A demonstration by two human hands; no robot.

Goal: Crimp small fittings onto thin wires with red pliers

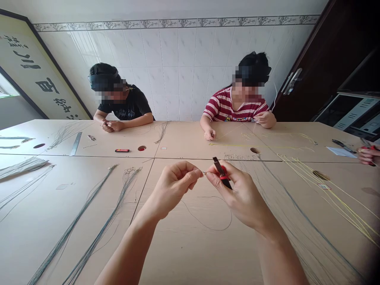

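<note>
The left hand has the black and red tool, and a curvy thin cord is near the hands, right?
Not quite: the head view shows the black and red tool in the right hand, not the left hand. The thin cord does curve near the hands.

The framed calligraphy panel (38, 71) bore large black characters, 川, 百 and, probably, 納; its smaller characters and the white label (164, 148) on the counter (184, 253) were illegible.

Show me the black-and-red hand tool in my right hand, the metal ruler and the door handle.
Black-and-red hand tool (221, 171): head view, mid-body, beside the red part.
Metal ruler (76, 144): head view, middle of its flat face.
Door handle (293, 81): head view, its metal plate.
</note>
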